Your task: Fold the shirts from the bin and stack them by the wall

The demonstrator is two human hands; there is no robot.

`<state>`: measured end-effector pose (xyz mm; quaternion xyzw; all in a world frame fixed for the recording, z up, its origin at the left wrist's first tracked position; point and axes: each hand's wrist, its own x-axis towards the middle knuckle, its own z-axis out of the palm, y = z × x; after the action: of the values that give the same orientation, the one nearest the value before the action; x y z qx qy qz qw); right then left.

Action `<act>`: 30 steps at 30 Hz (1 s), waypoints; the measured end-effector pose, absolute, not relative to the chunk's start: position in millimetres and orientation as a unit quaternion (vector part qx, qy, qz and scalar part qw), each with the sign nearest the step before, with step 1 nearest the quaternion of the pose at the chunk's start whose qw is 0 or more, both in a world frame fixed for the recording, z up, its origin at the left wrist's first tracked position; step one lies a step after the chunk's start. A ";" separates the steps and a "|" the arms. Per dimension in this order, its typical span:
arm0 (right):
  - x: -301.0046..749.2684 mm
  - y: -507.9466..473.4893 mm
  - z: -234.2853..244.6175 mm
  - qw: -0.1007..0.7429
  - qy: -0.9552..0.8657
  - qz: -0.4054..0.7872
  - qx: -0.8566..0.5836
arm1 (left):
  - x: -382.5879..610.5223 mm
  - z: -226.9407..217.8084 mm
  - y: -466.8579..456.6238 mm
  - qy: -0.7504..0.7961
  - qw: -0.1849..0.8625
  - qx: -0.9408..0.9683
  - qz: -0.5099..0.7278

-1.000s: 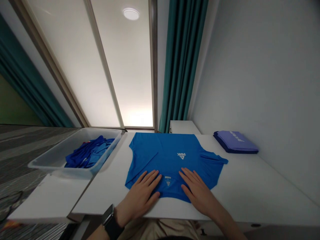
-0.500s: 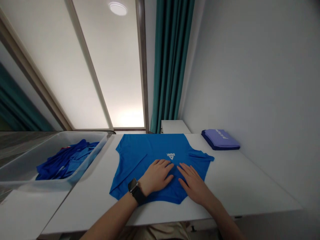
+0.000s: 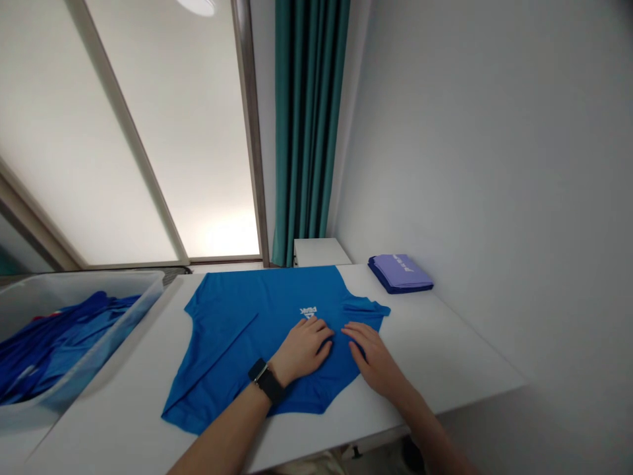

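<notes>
A bright blue T-shirt [image 3: 237, 330] with a small white logo lies spread flat on the white table [image 3: 445, 349], neck end towards me. My left hand [image 3: 301, 348], with a dark watch on its wrist, rests palm down on the shirt just below the logo, fingers stretched out. My right hand [image 3: 372, 356] lies flat beside it on the shirt's right part, fingers apart and pointing away from me. The two hands almost touch. Neither holds anything.
A clear plastic bin [image 3: 99, 316] with several crumpled blue shirts [image 3: 44, 343] stands at the left. A folded stack of purple-blue garments [image 3: 400, 273] lies at the table's far right, near the wall. A teal curtain [image 3: 306, 132] and a small white cabinet [image 3: 319, 252] stand behind.
Both hands slid up the shirt from the collar towards the logo and drew close together. My view has turned to the right, so everything has shifted left in the picture.
</notes>
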<state>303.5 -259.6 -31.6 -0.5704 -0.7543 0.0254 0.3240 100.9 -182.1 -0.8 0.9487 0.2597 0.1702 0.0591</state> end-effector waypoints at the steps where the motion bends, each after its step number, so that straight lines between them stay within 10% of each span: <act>1: 309.0 -255.6 -32.3 0.324 -0.753 0.025 -0.572 | 100.1 -2.6 -182.1 0.260 0.064 0.947 0.176; 24: 391.3 -201.7 -53.0 0.267 -0.561 -0.047 -0.783 | 98.4 -8.0 -182.7 0.252 0.151 0.935 0.199; 30: 390.6 -194.7 -48.8 0.409 -0.583 -0.009 -0.702 | 99.7 -5.1 -182.8 0.258 0.152 0.932 0.207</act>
<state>390.6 -194.7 -48.8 -0.7020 -0.5831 -0.0092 0.4088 99.7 -182.8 -5.1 0.9315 0.2575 0.2070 0.1520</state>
